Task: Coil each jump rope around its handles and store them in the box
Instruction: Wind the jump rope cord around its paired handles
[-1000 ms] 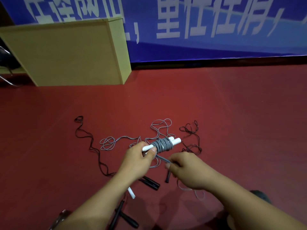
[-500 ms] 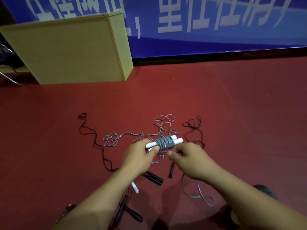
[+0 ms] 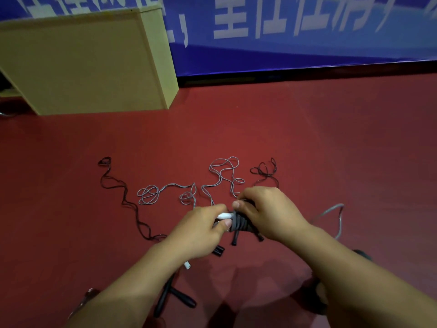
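My left hand (image 3: 201, 229) grips a pair of white handles (image 3: 224, 215) wound with a thick grey rope coil (image 3: 238, 222). My right hand (image 3: 269, 213) lies over the coil's far end, fingers curled round it and the rope. A free loop of the grey rope (image 3: 335, 215) trails to the right of my right wrist. The cardboard box (image 3: 78, 65) stands at the back left on the red floor. Loose grey rope (image 3: 220, 176) and thin black ropes (image 3: 123, 197) lie on the floor beyond my hands.
Black handles (image 3: 175, 295) and a white handle end (image 3: 187, 265) lie under my left forearm. More black handle ends (image 3: 235, 239) poke out below the coil. A blue banner (image 3: 307, 31) runs along the back wall. Another tangle of black rope (image 3: 266, 170) lies far right of the grey one.
My right hand has moved up from below the coil and over its far end, carrying the rope round. The free grey loop has swung out to the right.
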Demonstrator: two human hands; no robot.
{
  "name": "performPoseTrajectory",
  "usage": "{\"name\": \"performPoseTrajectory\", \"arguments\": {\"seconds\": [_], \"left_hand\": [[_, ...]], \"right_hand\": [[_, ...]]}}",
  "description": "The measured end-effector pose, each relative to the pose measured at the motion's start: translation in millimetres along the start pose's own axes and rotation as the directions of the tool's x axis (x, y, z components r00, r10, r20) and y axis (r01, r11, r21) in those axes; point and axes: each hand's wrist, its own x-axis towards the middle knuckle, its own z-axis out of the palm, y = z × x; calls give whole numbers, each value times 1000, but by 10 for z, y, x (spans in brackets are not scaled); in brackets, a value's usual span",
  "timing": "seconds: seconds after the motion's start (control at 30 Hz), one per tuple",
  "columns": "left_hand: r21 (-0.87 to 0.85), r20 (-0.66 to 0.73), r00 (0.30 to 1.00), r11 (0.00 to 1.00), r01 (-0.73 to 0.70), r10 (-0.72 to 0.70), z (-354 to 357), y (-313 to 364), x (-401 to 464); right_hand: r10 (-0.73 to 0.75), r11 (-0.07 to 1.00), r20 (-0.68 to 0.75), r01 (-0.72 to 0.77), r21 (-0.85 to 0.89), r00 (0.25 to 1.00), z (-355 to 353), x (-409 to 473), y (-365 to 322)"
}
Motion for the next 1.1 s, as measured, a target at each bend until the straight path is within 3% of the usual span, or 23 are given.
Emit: {"name": "performPoseTrajectory", "arguments": {"seconds": [0.23,0.33,0.4,0.47,0.57,0.73,0.87,1.0,1.1], "left_hand": [[-23,61,994,996,-86,87,-65,34,-63],[-130,97,990,987,-91,104,-131,53,-87],[-243,149,980,965,-95,134,-190,42,-104],[-364,212,958,926,-106,192,-246,29,-121],[-557,249,930,826,-90,269,-298,33,-154],[-727,138,969,685,-40,203,-345,54,-163],[-818,72,991,576,-7,114,-328,41,-149],[-987,34,999,158,38,-32,-317,75,-100],[-992,-32,992,128,-16,-121,-314,43,-33]], "right_hand": [[116,993,13,-116,1,993,-52,40,131],[157,988,25,-157,5,987,-106,70,147],[168,977,105,-180,116,980,-120,82,169],[123,912,239,-204,356,963,-123,77,189],[31,765,359,-253,592,933,-104,73,234],[-27,677,332,-227,700,943,-72,87,185],[-43,777,269,-137,614,962,-29,68,137],[-14,873,144,-58,484,989,56,13,-31],[-70,917,93,27,399,993,116,-11,-165]]}}
